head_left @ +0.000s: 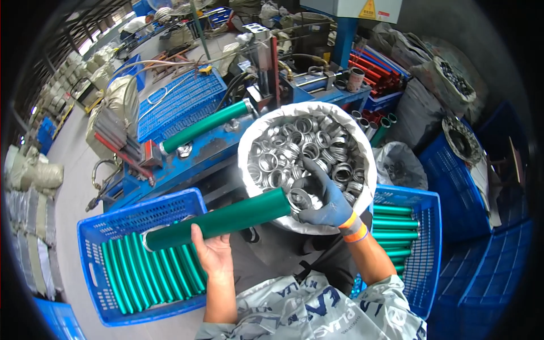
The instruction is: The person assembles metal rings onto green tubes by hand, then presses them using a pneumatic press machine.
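My bare left hand (214, 252) grips a long green metal tube (226, 220) from below, fingers wrapped round it. The tube slants up to the right, and a silver ring sits at its left end. My right hand (330, 208), in a blue-grey glove with an orange cuff, pinches a silver metal ring (299, 199) at the tube's right end. Whether that ring is inside the tube or only against it, I cannot tell. Just beyond, a white-lined round container (367, 152) holds a heap of similar rings, partly behind my right hand.
A blue crate (90, 283) of green tubes stands at left, another blue crate (433, 249) at right. Ahead, a blue machine bench (212, 150) carries another green tube (207, 127) between its end fittings. Sacks (416, 107) and stacked blue crates (453, 181) crowd the right side.
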`<action>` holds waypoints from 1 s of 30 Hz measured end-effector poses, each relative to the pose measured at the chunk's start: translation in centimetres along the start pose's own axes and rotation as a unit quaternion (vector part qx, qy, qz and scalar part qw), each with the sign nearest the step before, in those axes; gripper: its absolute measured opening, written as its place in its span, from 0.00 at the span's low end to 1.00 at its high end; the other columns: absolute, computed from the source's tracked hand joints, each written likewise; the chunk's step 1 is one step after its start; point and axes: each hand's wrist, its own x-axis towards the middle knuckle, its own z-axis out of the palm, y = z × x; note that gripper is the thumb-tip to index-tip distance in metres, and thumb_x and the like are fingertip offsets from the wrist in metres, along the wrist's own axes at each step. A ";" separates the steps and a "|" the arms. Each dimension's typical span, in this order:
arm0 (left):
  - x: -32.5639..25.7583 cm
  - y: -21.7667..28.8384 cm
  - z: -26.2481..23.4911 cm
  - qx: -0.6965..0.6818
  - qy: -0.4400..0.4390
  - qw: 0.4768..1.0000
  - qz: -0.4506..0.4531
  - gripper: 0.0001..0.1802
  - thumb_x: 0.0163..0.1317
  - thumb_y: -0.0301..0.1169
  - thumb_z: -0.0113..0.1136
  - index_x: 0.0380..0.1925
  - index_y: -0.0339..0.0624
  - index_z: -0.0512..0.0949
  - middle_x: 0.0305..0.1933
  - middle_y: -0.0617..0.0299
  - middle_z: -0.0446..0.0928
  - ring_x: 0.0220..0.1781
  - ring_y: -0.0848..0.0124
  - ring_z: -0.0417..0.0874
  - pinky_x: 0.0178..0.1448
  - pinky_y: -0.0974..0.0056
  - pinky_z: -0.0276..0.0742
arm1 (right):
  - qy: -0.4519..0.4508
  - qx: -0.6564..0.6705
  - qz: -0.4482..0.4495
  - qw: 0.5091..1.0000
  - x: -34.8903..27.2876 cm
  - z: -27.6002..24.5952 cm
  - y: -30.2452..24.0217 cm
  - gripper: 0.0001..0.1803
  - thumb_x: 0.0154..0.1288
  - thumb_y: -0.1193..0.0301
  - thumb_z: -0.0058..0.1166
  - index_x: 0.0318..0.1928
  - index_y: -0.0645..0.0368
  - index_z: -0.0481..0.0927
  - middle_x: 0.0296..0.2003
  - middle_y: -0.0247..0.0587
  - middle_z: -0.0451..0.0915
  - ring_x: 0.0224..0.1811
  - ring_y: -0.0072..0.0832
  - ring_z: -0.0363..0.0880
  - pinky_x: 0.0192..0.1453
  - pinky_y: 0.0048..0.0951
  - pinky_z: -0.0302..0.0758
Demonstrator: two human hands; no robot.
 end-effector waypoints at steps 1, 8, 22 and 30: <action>0.0 0.0 0.3 0.004 -0.003 1.000 -0.007 0.23 0.89 0.50 0.62 0.72 0.51 0.80 0.70 0.50 0.88 0.69 0.55 0.92 0.68 0.48 0.96 | 0.001 0.132 -0.014 0.991 -0.4 0.2 0.4 0.70 0.58 0.81 0.81 0.95 0.56 0.50 0.64 0.47 0.86 0.71 0.35 0.86 0.78 0.41 0.79; -0.6 0.1 1.4 0.004 -0.001 1.000 0.009 0.23 0.87 0.49 0.65 0.72 0.51 0.80 0.70 0.51 0.88 0.70 0.54 0.91 0.70 0.48 0.95 | -0.006 0.219 0.056 0.974 -0.8 -0.3 0.9 0.78 0.52 0.87 0.83 0.97 0.51 0.46 0.64 0.45 0.84 0.69 0.34 0.86 0.77 0.40 0.81; -1.2 -1.0 0.5 0.080 0.005 0.996 0.029 0.26 0.87 0.47 0.64 0.73 0.44 0.79 0.70 0.51 0.87 0.69 0.55 0.92 0.67 0.49 0.96 | 0.049 0.067 0.024 0.996 -1.4 5.1 1.7 0.46 0.87 0.68 0.58 0.94 0.67 0.51 0.90 0.53 0.64 0.90 0.40 0.66 0.90 0.35 0.64; -1.9 -0.8 0.2 0.093 0.012 0.995 0.043 0.26 0.87 0.47 0.64 0.72 0.42 0.80 0.69 0.52 0.87 0.67 0.56 0.93 0.66 0.50 0.97 | 0.071 -0.080 0.003 0.994 -1.6 7.0 0.8 0.55 0.80 0.68 0.66 0.93 0.73 0.45 0.92 0.68 0.55 0.96 0.53 0.53 0.96 0.43 0.52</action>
